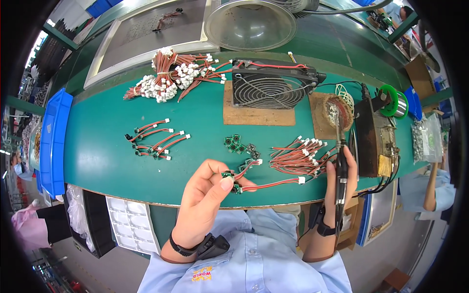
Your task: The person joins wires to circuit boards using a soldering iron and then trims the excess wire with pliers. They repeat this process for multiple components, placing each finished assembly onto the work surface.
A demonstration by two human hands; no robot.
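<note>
Pinched between the thumb and fingers of my left hand (205,190) is a small green circuit board (227,174) with red and black wires ending in a white connector. A second wired board (237,189) is at the same fingers, its lead (273,185) stretching right. My right hand (346,178) is wrapped round a soldering iron (341,168) held upright, its tip pointing away at the round tip-cleaning pot (344,110); whether they touch I cannot tell. Between my hands lies a pile of loose leads (300,158). Bare circuit boards (235,144) are clustered beyond my left hand.
Wired boards (159,141) lie on the left of the green mat. Farther back are bundled leads (163,78) and a black fan (271,85) on a board. At the right stand a soldering station (373,136) and solder reel (393,101). A blue bin (54,141) edges the left.
</note>
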